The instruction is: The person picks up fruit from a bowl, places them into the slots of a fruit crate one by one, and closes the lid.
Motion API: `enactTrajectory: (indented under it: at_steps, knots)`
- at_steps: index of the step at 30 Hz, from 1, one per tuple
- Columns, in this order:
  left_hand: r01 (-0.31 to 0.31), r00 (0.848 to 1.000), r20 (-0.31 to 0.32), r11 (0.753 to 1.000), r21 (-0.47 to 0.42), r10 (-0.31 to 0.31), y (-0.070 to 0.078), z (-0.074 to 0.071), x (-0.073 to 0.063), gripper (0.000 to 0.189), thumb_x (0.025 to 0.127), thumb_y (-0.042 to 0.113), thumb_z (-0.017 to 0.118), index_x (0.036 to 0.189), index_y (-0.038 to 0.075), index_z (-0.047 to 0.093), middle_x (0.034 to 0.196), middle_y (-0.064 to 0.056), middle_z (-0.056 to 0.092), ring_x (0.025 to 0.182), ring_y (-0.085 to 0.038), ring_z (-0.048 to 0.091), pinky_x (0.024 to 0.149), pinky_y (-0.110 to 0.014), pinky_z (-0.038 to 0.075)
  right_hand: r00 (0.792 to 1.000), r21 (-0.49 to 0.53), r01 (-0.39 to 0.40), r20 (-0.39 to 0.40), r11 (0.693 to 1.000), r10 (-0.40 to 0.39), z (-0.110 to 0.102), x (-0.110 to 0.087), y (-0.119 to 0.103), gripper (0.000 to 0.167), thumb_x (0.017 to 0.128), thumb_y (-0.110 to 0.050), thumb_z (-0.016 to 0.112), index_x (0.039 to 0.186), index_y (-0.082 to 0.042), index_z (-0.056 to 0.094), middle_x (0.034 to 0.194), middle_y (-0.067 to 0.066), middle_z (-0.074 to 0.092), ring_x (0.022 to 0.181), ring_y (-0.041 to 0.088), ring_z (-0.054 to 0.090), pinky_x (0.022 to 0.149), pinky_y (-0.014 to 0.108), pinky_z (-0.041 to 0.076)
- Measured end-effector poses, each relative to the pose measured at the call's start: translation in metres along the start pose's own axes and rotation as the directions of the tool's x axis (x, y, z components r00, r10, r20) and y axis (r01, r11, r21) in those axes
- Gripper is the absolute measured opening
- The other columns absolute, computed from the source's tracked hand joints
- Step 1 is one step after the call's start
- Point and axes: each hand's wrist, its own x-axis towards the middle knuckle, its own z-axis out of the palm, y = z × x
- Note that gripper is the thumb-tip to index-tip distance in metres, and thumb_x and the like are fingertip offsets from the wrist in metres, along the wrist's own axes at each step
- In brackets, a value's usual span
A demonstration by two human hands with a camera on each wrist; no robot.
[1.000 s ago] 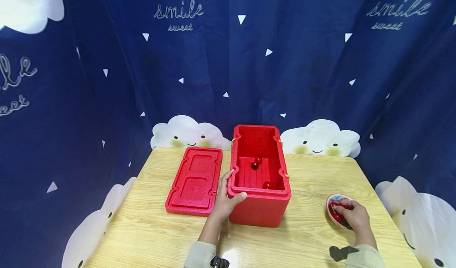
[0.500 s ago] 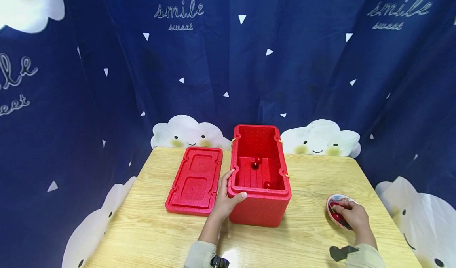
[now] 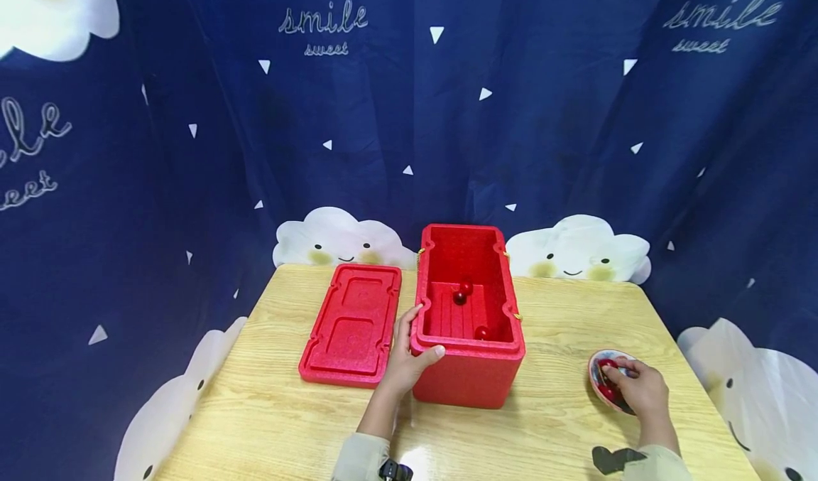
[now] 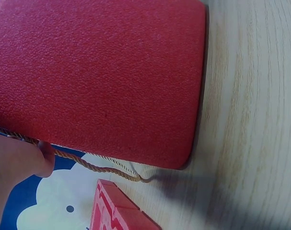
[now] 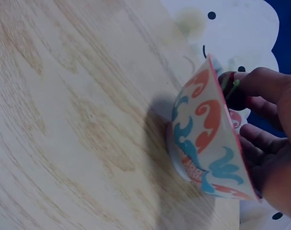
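Note:
In the head view an uncovered red foam box stands mid-table, with several dark red cherries on its floor. My left hand grips its near left corner, thumb over the front rim and fingers along the left side. The left wrist view shows that hand beside the box's gold cord. At the right, my right hand is over a small patterned bowl that contains cherries. In the right wrist view its thumb and finger pinch a dark red cherry with a green stem, at the bowl's rim.
The red foam lid lies flat on the wooden table, left of the box. A dark blue curtain with white clouds hangs behind and around the table. A bright glare shows near the front edge.
Slight shifts of my right hand's fingers at the bowl bring a cherry into their pinch near the rim. My left hand and the box stay put; the head view drifts slightly.

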Motion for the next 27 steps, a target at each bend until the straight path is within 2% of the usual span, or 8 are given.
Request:
enactTrajectory:
  at_steps: [5,12,15,21,22,23,24,27]
  knots:
    - [0.003,1.0,0.0,1.0,0.004,-0.003,-0.004,-0.001,0.0,0.078,0.077,0.008,0.071,0.142,0.013,0.029,0.143,-0.006,0.022,0.123,-0.024,0.038,0.097,-0.038,0.036,0.997,0.029,-0.016,-0.078,0.999,0.018,-0.003,-0.004,-0.002,0.042,0.084,-0.031,0.068,0.107,0.004,0.062,0.092,0.019,0.063,0.076,0.019,0.055,0.057,0.024,0.043]
    - [-0.006,1.0,0.003,1.0,-0.01,0.006,-0.003,0.0,0.001,0.079,0.077,0.009,0.072,0.142,0.011,0.029,0.142,-0.007,0.022,0.122,-0.024,0.039,0.096,-0.035,0.037,0.994,0.129,-0.051,-0.093,0.99,0.064,-0.009,-0.009,-0.007,0.049,0.084,-0.035,0.067,0.114,0.003,0.058,0.101,0.02,0.062,0.072,-0.003,0.047,0.059,0.017,0.041]
    - [-0.013,1.0,0.002,1.0,-0.007,0.013,-0.003,0.0,0.001,0.079,0.077,0.007,0.072,0.142,0.01,0.029,0.142,-0.008,0.022,0.122,-0.024,0.038,0.097,-0.035,0.036,0.991,0.199,-0.051,-0.115,0.979,0.075,-0.008,-0.01,-0.01,0.047,0.084,-0.031,0.068,0.115,0.003,0.056,0.098,0.017,0.062,0.069,-0.009,0.046,0.059,0.014,0.043]
    - [-0.01,1.0,0.003,1.0,-0.006,0.01,-0.001,0.0,0.0,0.079,0.077,0.005,0.071,0.143,0.009,0.028,0.142,-0.008,0.021,0.123,-0.023,0.037,0.099,-0.035,0.034,0.979,0.42,-0.011,-0.181,0.907,0.096,-0.009,-0.014,-0.022,0.034,0.083,-0.013,0.069,0.109,0.005,0.055,0.076,-0.015,0.056,0.064,-0.008,0.052,0.054,0.016,0.049]
    - [-0.009,1.0,0.005,1.0,-0.008,0.009,-0.001,0.0,0.0,0.079,0.077,0.005,0.071,0.143,0.009,0.028,0.142,-0.008,0.021,0.123,-0.023,0.038,0.098,-0.035,0.035,0.977,0.463,-0.008,-0.184,0.886,0.105,-0.008,-0.013,-0.022,0.033,0.082,-0.012,0.07,0.108,0.004,0.055,0.074,-0.018,0.055,0.064,-0.007,0.054,0.053,0.017,0.049]
    - [-0.008,1.0,0.004,1.0,-0.007,0.008,-0.001,0.0,0.0,0.079,0.077,0.005,0.071,0.143,0.01,0.028,0.142,-0.007,0.021,0.123,-0.024,0.037,0.099,-0.035,0.034,0.975,0.461,-0.002,-0.196,0.887,0.103,-0.006,-0.01,-0.021,0.033,0.082,-0.013,0.07,0.108,0.002,0.056,0.075,-0.02,0.055,0.066,-0.008,0.054,0.056,0.016,0.049]
    - [-0.01,1.0,0.003,1.0,-0.005,0.01,-0.001,0.0,0.0,0.079,0.077,0.005,0.071,0.143,0.01,0.029,0.142,-0.008,0.021,0.123,-0.024,0.037,0.099,-0.035,0.034,0.973,0.485,0.004,-0.202,0.874,0.108,-0.004,-0.007,-0.017,0.034,0.081,-0.014,0.072,0.108,0.0,0.057,0.075,-0.02,0.055,0.068,-0.007,0.055,0.056,0.016,0.049]
    - [-0.012,1.0,0.005,1.0,-0.002,0.012,-0.002,0.0,0.0,0.078,0.077,0.005,0.071,0.143,0.01,0.028,0.143,-0.008,0.021,0.125,-0.029,0.035,0.099,-0.035,0.033,0.966,0.567,0.047,-0.234,0.822,0.106,0.013,0.015,0.013,0.036,0.075,-0.018,0.079,0.105,-0.009,0.062,0.08,-0.017,0.061,0.072,-0.004,0.058,0.056,0.013,0.047]
